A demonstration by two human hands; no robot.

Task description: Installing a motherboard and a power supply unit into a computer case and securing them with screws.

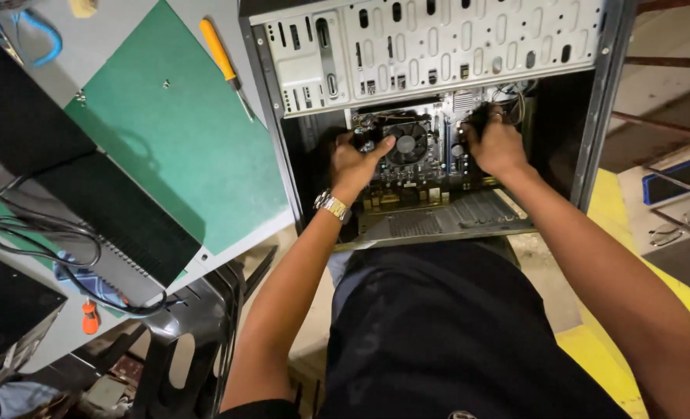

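1. While both your hands are deep inside the open computer case (438, 46), the loose things on the desk (112, 46) to your left lie close to its edge: the black cable (42, 233) loops near the front edge and could snag your left elbow if you pull back fast.
2. On the green mat (182, 140) lie 2 small screws (166, 83), and the yellow-handled screwdriver (224, 62) rests at the mat's far corner, just beside the case. A knock against the desk could roll them off.
3. Your left hand (356, 163) rests on the motherboard (422, 167) at the left side of the round black cooler fan (407, 143). Its fingers (382, 147) are curled, the thumb reaching onto the fan's rim. Pressing on the blades could bend them, I judge.
4. Your metal wristwatch (332, 205) sits just above the case's lower edge; metal that close to the board could scratch or short it.
5. Your right hand (498, 143) grips at the board's right edge, fingers bent over something dark. I cannot tell what they pinch. The grey wires (508, 95) just above could catch.
6. No label or package is plainly readable. At far right a blue-edged tray (682, 178) lies on the floor.
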